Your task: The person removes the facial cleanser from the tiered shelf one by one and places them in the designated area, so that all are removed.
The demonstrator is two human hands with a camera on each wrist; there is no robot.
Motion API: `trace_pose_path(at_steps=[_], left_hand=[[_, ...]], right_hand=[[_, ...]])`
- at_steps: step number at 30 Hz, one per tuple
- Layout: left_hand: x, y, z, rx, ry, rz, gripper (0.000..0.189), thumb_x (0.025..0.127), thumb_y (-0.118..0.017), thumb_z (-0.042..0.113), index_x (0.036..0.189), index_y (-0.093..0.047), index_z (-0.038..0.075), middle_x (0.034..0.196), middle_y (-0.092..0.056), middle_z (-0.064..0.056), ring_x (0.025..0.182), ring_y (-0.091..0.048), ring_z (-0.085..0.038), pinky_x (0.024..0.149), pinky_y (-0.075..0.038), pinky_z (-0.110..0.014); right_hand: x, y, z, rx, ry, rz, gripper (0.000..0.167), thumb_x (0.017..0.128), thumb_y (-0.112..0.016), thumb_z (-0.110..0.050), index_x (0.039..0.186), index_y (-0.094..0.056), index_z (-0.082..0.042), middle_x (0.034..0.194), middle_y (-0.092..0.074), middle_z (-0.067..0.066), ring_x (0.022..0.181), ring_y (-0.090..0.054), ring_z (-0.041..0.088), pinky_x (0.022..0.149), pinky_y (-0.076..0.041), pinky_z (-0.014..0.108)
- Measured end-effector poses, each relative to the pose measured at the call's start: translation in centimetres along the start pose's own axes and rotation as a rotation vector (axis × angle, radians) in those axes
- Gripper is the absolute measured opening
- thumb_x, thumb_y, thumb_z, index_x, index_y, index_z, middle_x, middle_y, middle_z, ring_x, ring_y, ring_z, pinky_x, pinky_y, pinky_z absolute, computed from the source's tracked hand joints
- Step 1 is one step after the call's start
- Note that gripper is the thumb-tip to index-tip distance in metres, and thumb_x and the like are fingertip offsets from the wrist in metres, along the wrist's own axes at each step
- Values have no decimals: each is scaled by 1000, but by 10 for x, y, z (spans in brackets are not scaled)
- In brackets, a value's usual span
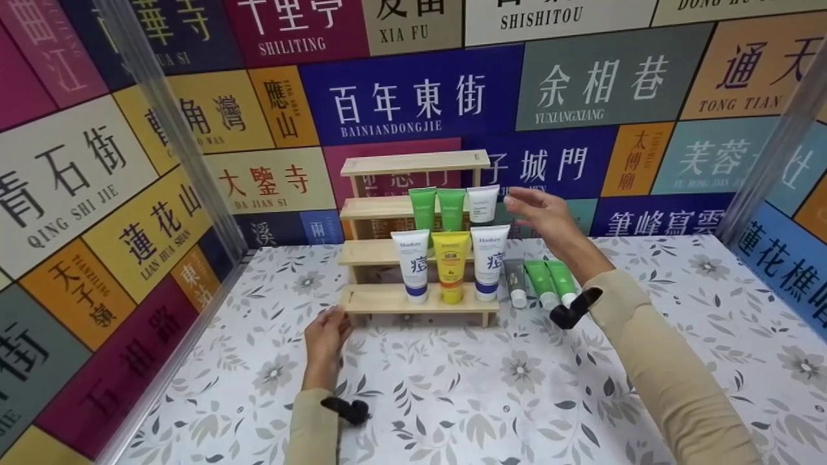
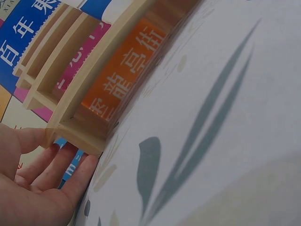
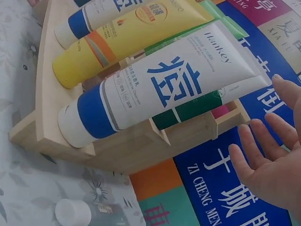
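A stepped wooden rack (image 1: pixel 368 298) stands on the table. My left hand (image 1: pixel 326 336) holds the left end of its lowest step, thumb on the board and fingers at the side (image 2: pixel 47 174). On that step stand a yellow tube (image 1: pixel 452 265) and two white tubes with blue bands, one at left (image 1: pixel 411 265) and one at right (image 1: pixel 489 261). Behind them stand two green tubes (image 1: pixel 450 208) and a smaller white tube (image 1: pixel 483 204), their lower parts partly hidden. My right hand (image 1: pixel 543 213) is beside the smaller white tube, fingers loosely bent, holding nothing (image 3: pixel 277 146).
Right of the rack, a grey tube (image 1: pixel 516 282) and two green tubes (image 1: pixel 549 281) lie on the flower-patterned table cover (image 1: pixel 452 387). A wall of coloured panels with lettering (image 1: pixel 413 97) rises behind. Clear upright edges (image 1: pixel 187 148) stand at both sides.
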State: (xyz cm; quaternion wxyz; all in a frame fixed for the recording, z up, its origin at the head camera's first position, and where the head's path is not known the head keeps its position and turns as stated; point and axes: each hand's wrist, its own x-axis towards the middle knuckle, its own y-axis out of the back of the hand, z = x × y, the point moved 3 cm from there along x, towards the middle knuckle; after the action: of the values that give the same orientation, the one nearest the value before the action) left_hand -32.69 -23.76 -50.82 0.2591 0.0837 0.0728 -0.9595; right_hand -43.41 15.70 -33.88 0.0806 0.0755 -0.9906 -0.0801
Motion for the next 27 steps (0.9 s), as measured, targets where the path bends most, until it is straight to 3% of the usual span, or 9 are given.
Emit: trace_pose_path(at_steps=[8, 15, 27], left_hand=[[1, 0, -1, 16, 5, 7, 42, 105, -55, 24, 139, -56, 0, 132, -63, -25, 120, -66, -32, 99, -57, -36], [1, -1, -1, 9, 14, 16, 41, 104, -56, 24, 138, -57, 0, 132, -63, -25, 120, -66, -32, 100, -57, -38], [1, 0, 0, 10, 23, -7, 43, 104, -55, 26, 140, -55, 1, 135, -62, -23, 120, -65, -31, 102, -56, -38]], right_hand=[[13, -12, -7, 15, -26, 17, 60, 94, -70, -39, 144, -52, -9, 145, -54, 14, 132, -53, 26, 116, -43, 45], [17, -19, -6, 14, -41, 17, 63, 94, -72, -32, 146, -49, -7, 147, -51, 14, 134, -51, 28, 113, -47, 41], [20, -20, 0, -32, -91, 30, 51, 95, -70, -24, 141, -54, -7, 142, -57, 14, 127, -56, 24, 112, -47, 37]])
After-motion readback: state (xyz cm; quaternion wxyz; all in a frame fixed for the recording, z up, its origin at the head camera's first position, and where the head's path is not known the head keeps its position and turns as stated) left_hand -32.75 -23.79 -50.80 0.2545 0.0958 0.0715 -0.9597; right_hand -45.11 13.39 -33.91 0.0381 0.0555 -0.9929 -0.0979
